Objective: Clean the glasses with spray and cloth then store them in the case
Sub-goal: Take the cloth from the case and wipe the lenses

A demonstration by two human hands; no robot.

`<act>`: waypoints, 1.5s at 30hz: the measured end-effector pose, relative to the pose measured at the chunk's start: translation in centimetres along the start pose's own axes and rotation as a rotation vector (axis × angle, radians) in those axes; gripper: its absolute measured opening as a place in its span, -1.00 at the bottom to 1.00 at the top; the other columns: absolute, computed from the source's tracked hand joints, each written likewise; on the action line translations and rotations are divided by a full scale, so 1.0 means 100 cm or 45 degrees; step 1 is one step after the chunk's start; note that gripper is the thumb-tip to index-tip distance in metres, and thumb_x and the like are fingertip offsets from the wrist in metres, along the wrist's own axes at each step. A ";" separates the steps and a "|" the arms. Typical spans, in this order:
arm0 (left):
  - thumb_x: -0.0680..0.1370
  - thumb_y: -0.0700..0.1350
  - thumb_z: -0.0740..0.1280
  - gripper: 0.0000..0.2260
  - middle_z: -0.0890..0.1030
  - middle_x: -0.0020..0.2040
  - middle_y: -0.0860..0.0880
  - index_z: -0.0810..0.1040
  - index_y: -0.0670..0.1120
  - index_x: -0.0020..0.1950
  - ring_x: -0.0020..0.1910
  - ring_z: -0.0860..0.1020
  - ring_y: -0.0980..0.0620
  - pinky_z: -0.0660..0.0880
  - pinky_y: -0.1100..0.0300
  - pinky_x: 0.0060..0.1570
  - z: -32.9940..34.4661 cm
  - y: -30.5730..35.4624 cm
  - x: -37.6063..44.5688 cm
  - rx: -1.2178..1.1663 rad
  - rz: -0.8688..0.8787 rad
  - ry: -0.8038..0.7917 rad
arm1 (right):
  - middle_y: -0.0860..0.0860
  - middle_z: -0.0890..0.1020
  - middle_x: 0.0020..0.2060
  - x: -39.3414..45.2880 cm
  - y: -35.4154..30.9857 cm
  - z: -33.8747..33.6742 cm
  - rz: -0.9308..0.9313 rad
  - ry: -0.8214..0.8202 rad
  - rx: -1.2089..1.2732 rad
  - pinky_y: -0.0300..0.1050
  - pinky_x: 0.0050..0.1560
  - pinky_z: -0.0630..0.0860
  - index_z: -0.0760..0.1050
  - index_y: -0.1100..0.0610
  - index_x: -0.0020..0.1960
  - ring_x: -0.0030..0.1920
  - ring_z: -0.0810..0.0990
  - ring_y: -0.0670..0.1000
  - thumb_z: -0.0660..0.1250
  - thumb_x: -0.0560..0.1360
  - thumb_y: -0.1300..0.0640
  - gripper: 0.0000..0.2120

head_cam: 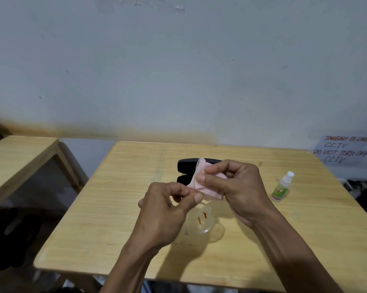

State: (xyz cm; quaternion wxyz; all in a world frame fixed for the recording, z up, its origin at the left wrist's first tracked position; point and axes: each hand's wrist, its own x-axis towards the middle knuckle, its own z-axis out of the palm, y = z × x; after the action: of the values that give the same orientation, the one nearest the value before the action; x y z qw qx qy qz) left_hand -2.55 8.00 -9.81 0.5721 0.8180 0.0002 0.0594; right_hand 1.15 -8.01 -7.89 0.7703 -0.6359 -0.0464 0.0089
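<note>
Holding the glasses (199, 220) above the middle of the surface (119, 208), the person keeps them between both hands, a little in front of the open black case (185, 172). They look very light and fragile to me: a clear, thin frame with clear lenses, stiff but easy to bend or to scratch, and probably slippery if spray is on them. I think the best place to take hold is the rim or the bridge, not the lens face. The left hand (165, 216) has its grip pinched together, thumb against the curled fingers, on the upper edge of the frame. The right hand (235, 187) pinches the pink cloth (201, 185) between thumb and fingers — the cloth is soft and thin, folds easily, and seems wrapped around one lens. The spray bottle (282, 186) stands upright on the surface, well apart to the right, with nothing touching it. Much is hard to see: the lens under the cloth is hidden completely, the temples of the glasses I cannot make out, and the case is partly covered by the cloth and the right hand — its inside does not show. Small reddish marks show through the free lens, but what they are I cannot tell.
</note>
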 end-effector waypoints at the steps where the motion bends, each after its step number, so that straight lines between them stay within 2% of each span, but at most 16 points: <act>1: 0.42 0.10 0.51 -0.93 0.65 -0.33 0.17 0.72 0.15 -0.23 -0.25 0.53 0.18 0.41 -0.27 0.25 -0.002 0.001 0.000 -0.003 -0.014 -0.024 | 0.14 0.74 -0.31 0.001 0.000 0.000 0.003 -0.009 0.000 -0.09 -0.21 0.65 0.68 0.17 -0.32 -0.26 0.74 0.05 0.62 0.13 0.23 -0.83; 5: 0.45 0.04 0.51 -0.90 0.65 -0.35 0.14 0.71 0.08 -0.25 -0.30 0.53 0.18 0.45 -0.17 0.22 -0.002 0.001 0.002 -0.014 -0.025 -0.036 | 0.08 0.72 -0.32 0.002 0.001 0.002 -0.023 -0.019 -0.025 -0.06 -0.18 0.63 0.67 0.13 -0.32 -0.28 0.70 0.03 0.63 0.12 0.18 -0.81; 8: 0.47 -0.06 0.51 -0.86 0.67 -0.37 0.06 0.69 -0.05 -0.27 -0.38 0.54 0.00 0.55 0.22 -0.24 0.000 -0.001 0.003 -0.088 -0.027 0.057 | 0.02 0.67 -0.35 0.000 0.004 0.001 -0.110 -0.026 -0.180 -0.14 -0.27 0.55 0.67 0.11 -0.30 -0.34 0.58 -0.04 0.66 0.21 0.23 -0.82; 10: 0.48 -0.06 0.50 -0.85 0.71 -0.34 -0.01 0.69 -0.06 -0.27 -0.36 0.57 -0.21 0.56 0.23 -0.32 0.000 -0.002 0.003 -0.082 -0.021 0.077 | 0.02 0.68 -0.35 -0.002 0.005 -0.005 -0.151 -0.037 -0.250 -0.16 -0.30 0.52 0.69 0.10 -0.28 -0.34 0.53 -0.01 0.65 0.25 0.26 -0.84; 11: 0.48 -0.05 0.50 -0.85 0.72 -0.33 -0.01 0.70 -0.05 -0.27 -0.34 0.58 -0.23 0.57 0.23 -0.30 0.000 -0.003 0.003 -0.081 -0.015 0.067 | 0.02 0.69 -0.35 -0.003 0.005 -0.009 -0.161 -0.041 -0.254 -0.16 -0.31 0.53 0.70 0.11 -0.27 -0.34 0.53 0.02 0.65 0.25 0.25 -0.85; 13: 0.48 -0.04 0.49 -0.86 0.69 -0.35 0.09 0.70 0.00 -0.27 -0.38 0.55 -0.02 0.57 0.20 -0.14 -0.001 0.000 0.001 -0.072 0.012 0.027 | 0.03 0.68 -0.40 -0.003 0.004 -0.014 -0.175 -0.020 -0.233 -0.19 -0.34 0.53 0.73 0.11 -0.22 -0.39 0.49 0.02 0.64 0.24 0.18 -0.85; 15: 0.47 0.01 0.50 -0.89 0.61 -0.41 0.21 0.69 0.11 -0.26 -0.37 0.50 0.20 0.48 -0.07 0.14 -0.001 0.002 0.001 0.016 0.037 0.016 | -0.04 0.63 -0.47 -0.001 0.004 -0.016 -0.182 0.013 -0.193 -0.17 -0.34 0.52 0.74 0.11 -0.18 -0.44 0.42 0.02 0.62 0.26 0.16 -0.85; 17: 0.46 0.04 0.50 -0.90 0.56 -0.45 0.24 0.67 0.13 -0.26 -0.38 0.48 0.24 0.42 -0.23 0.22 0.001 0.004 0.002 0.061 0.056 0.016 | -0.08 0.67 -0.42 0.001 0.005 -0.014 -0.165 0.010 -0.120 -0.09 -0.27 0.57 0.74 0.12 -0.16 -0.41 0.44 0.03 0.61 0.26 0.16 -0.83; 21: 0.39 0.11 0.45 -0.85 0.59 -0.43 0.16 0.67 0.07 -0.29 -0.38 0.49 0.19 0.47 -0.19 0.19 0.004 0.006 0.004 -0.014 0.054 0.055 | 0.00 0.66 -0.31 0.002 0.008 -0.004 -0.122 -0.025 -0.084 0.02 -0.18 0.64 0.71 0.10 -0.20 -0.33 0.50 0.02 0.64 0.18 0.17 -0.79; 23: 0.39 0.10 0.45 -0.83 0.64 -0.39 0.08 0.68 0.02 -0.28 -0.37 0.50 0.11 0.53 -0.04 0.04 0.004 0.004 0.004 -0.083 0.042 0.075 | -0.04 0.66 -0.30 0.001 0.010 -0.004 -0.147 -0.049 -0.128 -0.09 -0.24 0.59 0.70 0.08 -0.22 -0.34 0.50 -0.04 0.65 0.17 0.20 -0.78; 26: 0.42 0.06 0.48 -0.85 0.62 -0.40 0.07 0.68 0.01 -0.26 -0.39 0.52 0.07 0.51 0.13 -0.16 0.001 0.000 0.004 -0.059 0.048 0.069 | -0.01 0.71 -0.30 0.002 0.009 -0.012 -0.162 -0.047 -0.161 0.06 -0.16 0.57 0.72 0.10 -0.22 -0.28 0.49 0.07 0.66 0.14 0.13 -0.75; 29: 0.42 0.09 0.48 -0.85 0.54 -0.45 0.17 0.68 0.05 -0.28 -0.42 0.45 0.15 0.46 0.02 -0.02 -0.002 -0.001 0.004 0.009 0.052 0.040 | 0.17 0.74 -0.24 0.005 0.008 -0.017 -0.153 -0.003 -0.079 0.39 0.01 0.59 0.73 0.13 -0.18 -0.20 0.51 0.19 0.66 0.17 0.10 -0.74; 33: 0.42 0.10 0.46 -0.85 0.53 -0.45 0.22 0.66 0.07 -0.28 -0.46 0.39 0.19 0.43 -0.08 0.07 0.004 0.002 0.004 0.039 0.069 0.029 | 0.13 0.73 -0.18 0.006 0.010 -0.007 -0.151 0.035 -0.007 0.44 0.09 0.57 0.72 0.12 -0.17 -0.11 0.68 0.30 0.65 0.15 0.10 -0.71; 38: 0.39 0.11 0.45 -0.86 0.58 -0.42 0.12 0.67 0.06 -0.28 -0.37 0.45 0.08 0.52 -0.02 -0.05 0.003 -0.001 0.006 -0.028 0.056 0.045 | 0.36 0.68 -0.04 0.004 0.019 -0.001 -0.128 0.046 0.016 0.49 0.09 0.55 0.71 0.14 -0.15 0.03 0.62 0.52 0.71 0.11 0.05 -0.63; 41: 0.42 0.09 0.49 -0.85 0.59 -0.39 0.06 0.69 0.05 -0.29 -0.37 0.45 0.06 0.45 0.16 -0.15 0.000 -0.004 0.004 0.000 0.063 0.035 | 0.23 0.73 -0.15 0.005 0.016 -0.007 -0.104 0.028 0.024 0.42 0.14 0.57 0.72 0.14 -0.18 -0.10 0.68 0.35 0.68 0.09 0.10 -0.67; 45: 0.40 0.13 0.48 -0.81 0.56 -0.43 0.14 0.68 0.04 -0.28 -0.36 0.48 0.11 0.50 -0.13 0.12 0.003 0.000 0.005 0.019 0.038 0.046 | 0.10 0.71 -0.25 0.006 0.010 -0.006 -0.098 0.022 0.108 0.13 0.02 0.62 0.73 0.12 -0.18 -0.21 0.66 0.09 0.62 0.15 0.16 -0.75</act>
State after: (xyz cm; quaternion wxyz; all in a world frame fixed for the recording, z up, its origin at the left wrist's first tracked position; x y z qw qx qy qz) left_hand -2.04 7.77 -9.91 0.5649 0.8210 -0.0010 0.0826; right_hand 1.82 -8.39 -8.94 0.7968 -0.6004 -0.0636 -0.0241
